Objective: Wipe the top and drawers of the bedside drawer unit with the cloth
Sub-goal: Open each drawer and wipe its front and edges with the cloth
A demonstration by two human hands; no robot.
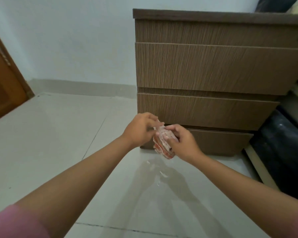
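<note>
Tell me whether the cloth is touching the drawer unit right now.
No, the cloth is held between the left hand and right hand in front of the drawer unit, off its surfaces.

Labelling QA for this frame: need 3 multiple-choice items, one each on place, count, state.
1. Where is the cloth?
A. on the unit's top
B. between both hands, low before the drawer unit
C. on the floor

2. How many drawer fronts show?
A. two
B. four
C. six

3. State of the drawers?
A. all shut
B. top one pulled out
C. bottom one removed

Key: 1 B, left hand and right hand both pinch it; 2 B, four stacked panels; 3 A, fronts sit closed.
</note>
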